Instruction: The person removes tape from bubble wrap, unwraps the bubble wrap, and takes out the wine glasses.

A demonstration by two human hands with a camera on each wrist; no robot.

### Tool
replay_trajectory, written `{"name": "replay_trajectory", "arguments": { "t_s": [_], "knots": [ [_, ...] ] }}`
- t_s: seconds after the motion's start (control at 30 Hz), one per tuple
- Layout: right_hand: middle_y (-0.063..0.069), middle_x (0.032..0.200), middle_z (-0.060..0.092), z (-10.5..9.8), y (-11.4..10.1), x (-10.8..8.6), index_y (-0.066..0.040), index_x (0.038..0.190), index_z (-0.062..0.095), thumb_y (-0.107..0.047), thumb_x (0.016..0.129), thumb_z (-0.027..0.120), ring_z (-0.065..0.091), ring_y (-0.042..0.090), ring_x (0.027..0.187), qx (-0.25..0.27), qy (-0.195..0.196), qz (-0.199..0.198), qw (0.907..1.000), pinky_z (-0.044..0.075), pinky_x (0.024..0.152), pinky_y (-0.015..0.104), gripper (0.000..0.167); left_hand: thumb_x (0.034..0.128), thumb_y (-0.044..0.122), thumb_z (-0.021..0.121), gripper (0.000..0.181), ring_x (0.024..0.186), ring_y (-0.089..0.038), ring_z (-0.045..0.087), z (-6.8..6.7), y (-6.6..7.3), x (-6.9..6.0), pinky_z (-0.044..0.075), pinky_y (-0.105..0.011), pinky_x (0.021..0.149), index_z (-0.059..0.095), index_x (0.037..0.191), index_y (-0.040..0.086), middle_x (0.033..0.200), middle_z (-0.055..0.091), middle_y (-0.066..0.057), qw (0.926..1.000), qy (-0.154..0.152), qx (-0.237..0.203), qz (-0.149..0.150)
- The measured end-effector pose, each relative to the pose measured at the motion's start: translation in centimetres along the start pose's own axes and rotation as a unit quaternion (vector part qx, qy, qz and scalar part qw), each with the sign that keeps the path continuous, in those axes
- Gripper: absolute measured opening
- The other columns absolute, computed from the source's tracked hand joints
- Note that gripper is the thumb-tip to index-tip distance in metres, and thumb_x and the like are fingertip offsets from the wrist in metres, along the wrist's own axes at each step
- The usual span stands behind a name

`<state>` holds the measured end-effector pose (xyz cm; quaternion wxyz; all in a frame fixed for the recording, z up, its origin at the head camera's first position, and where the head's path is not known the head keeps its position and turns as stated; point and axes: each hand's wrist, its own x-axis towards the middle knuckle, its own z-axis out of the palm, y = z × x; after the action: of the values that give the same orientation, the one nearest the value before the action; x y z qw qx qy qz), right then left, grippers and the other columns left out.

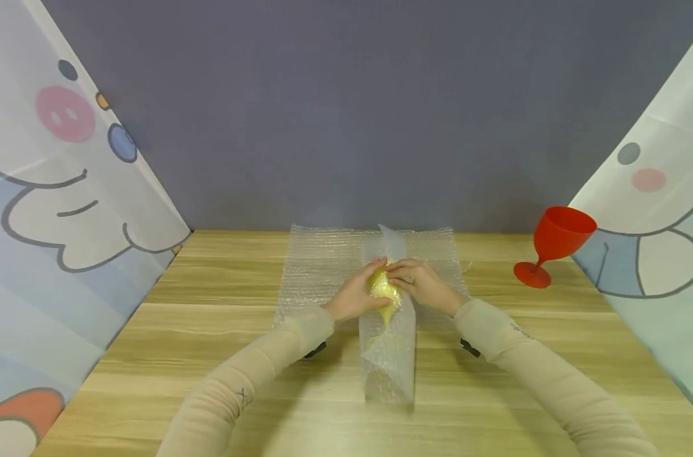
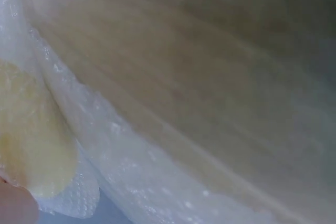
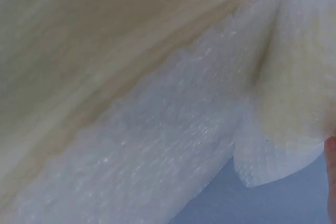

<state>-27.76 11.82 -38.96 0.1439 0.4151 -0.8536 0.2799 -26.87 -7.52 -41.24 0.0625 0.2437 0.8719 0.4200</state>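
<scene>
A yellow goblet lies along a strip of bubble wrap, partly covered by it; its bowl is toward the back and its narrow stem points to the front. The left hand grips the bowl from the left through or beside the wrap, fingers at the top and thumb lower down. From the right, the right hand holds the wrap against the bowl with bent fingers. Both wrist views are close on the wrap; the yellow bowl shows bare at the left wrist view's edge and through the wrap in the right wrist view.
A red goblet stands at the table's back right. Another bubble wrap sheet lies flat across the back of the wooden table, under the strip. A grey wall rises behind, with cartoon-printed cloths on both sides.
</scene>
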Motion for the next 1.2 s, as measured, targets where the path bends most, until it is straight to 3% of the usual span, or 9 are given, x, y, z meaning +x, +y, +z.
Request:
{"name": "replay_trajectory", "arguments": {
  "t_s": [0.13, 0.3, 0.43, 0.53, 0.63, 0.8, 0.93, 1.07, 1.2],
  "knots": [
    [0.013, 0.103, 0.067, 0.0, -0.1, 0.2, 0.002, 0.096, 0.069, -0.004, 0.081, 0.066, 0.064, 0.026, 0.096, -0.061, 0.0, -0.054, 0.9967, 0.053, 0.084, 0.034, 0.017, 0.0766, 0.032, 0.073, 0.087, 0.141, -0.02, 0.016, -0.1, -0.2, -0.1, 0.017, -0.046, 0.114, 0.021, 0.146, 0.026, 0.154, 0.015, 0.002, 1.0, 0.002, -0.004, 0.003],
    [0.011, 0.098, 0.068, 0.0, -0.2, 0.1, 0.002, 0.095, 0.068, -0.005, 0.079, 0.068, 0.065, 0.023, 0.09, -0.143, -0.003, -0.111, 0.9835, 0.054, 0.081, 0.032, 0.018, 0.076, 0.033, 0.073, 0.087, 0.141, -0.019, 0.016, 0.2, -0.6, -0.3, 0.017, -0.044, 0.114, 0.022, 0.146, 0.026, 0.154, 0.016, 0.002, 1.0, 0.001, -0.002, 0.008],
    [0.011, 0.1, 0.068, -0.1, 0.4, -0.1, 0.001, 0.097, 0.068, -0.005, 0.08, 0.067, 0.065, 0.024, 0.092, -0.12, -0.009, -0.117, 0.9858, 0.054, 0.082, 0.033, 0.018, 0.0761, 0.033, 0.073, 0.087, 0.141, -0.019, 0.016, 0.3, -0.7, -0.2, 0.018, -0.044, 0.114, 0.022, 0.146, 0.025, 0.153, 0.016, 0.002, 0.9999, 0.005, 0.002, 0.015],
    [0.011, 0.103, 0.068, -0.2, 1.2, -0.2, 0.0, 0.098, 0.069, -0.005, 0.08, 0.066, 0.064, 0.026, 0.096, -0.055, -0.016, -0.083, 0.9949, 0.053, 0.085, 0.036, 0.019, 0.0761, 0.034, 0.073, 0.087, 0.141, -0.019, 0.017, 0.4, -0.6, -0.1, 0.017, -0.047, 0.114, 0.022, 0.146, 0.026, 0.154, 0.016, 0.001, 0.9998, 0.006, 0.003, 0.021],
    [0.01, 0.108, 0.067, -0.4, 1.9, -0.2, -0.003, 0.102, 0.069, -0.013, 0.079, 0.069, 0.061, 0.027, 0.102, 0.031, -0.039, -0.015, 0.9987, 0.05, 0.091, 0.041, 0.025, 0.0755, 0.036, 0.073, 0.088, 0.141, -0.02, 0.017, 0.4, -0.5, 0.0, 0.018, -0.049, 0.113, 0.021, 0.146, 0.028, 0.154, 0.015, 0.001, 0.9998, 0.006, 0.005, 0.019],
    [0.001, 0.114, 0.065, -0.4, 2.1, -0.1, -0.014, 0.106, 0.069, -0.034, 0.075, 0.073, 0.056, 0.025, 0.111, 0.122, -0.086, 0.105, 0.9833, 0.043, 0.098, 0.047, 0.038, 0.0753, 0.037, 0.073, 0.089, 0.14, -0.023, 0.017, 0.6, -0.8, -0.3, 0.019, -0.053, 0.111, 0.02, 0.146, 0.029, 0.154, 0.015, -0.001, 1.0, 0.0, 0.006, 0.005],
    [-0.001, 0.111, 0.066, -0.1, 2.1, 0.2, -0.015, 0.104, 0.07, -0.034, 0.078, 0.071, 0.057, 0.022, 0.109, 0.144, -0.087, 0.123, 0.9779, 0.044, 0.097, 0.044, 0.032, 0.0764, 0.037, 0.072, 0.087, 0.14, -0.023, 0.018, 0.6, -1.2, -0.5, 0.02, -0.053, 0.111, 0.02, 0.146, 0.029, 0.154, 0.015, 0.0, 1.0, 0.001, 0.007, 0.001],
    [0.001, 0.107, 0.068, 0.0, 2.3, 0.5, -0.011, 0.099, 0.071, -0.021, 0.082, 0.068, 0.061, 0.02, 0.103, 0.135, -0.07, 0.089, 0.9844, 0.048, 0.094, 0.038, 0.02, 0.0769, 0.036, 0.071, 0.088, 0.14, -0.022, 0.016, 0.4, -1.1, -0.4, 0.019, -0.052, 0.111, 0.019, 0.146, 0.03, 0.154, 0.014, 0.001, 1.0, 0.0, 0.005, 0.003],
    [0.004, 0.101, 0.069, -0.2, 2.3, 0.5, -0.006, 0.097, 0.072, -0.014, 0.082, 0.067, 0.064, 0.02, 0.095, 0.038, -0.045, -0.027, 0.9979, 0.053, 0.086, 0.032, 0.017, 0.0773, 0.035, 0.071, 0.087, 0.141, -0.021, 0.015, 0.2, -0.8, -0.2, 0.018, -0.05, 0.112, 0.019, 0.147, 0.029, 0.154, 0.013, 0.001, 1.0, -0.001, 0.004, 0.008]
  ]
}}
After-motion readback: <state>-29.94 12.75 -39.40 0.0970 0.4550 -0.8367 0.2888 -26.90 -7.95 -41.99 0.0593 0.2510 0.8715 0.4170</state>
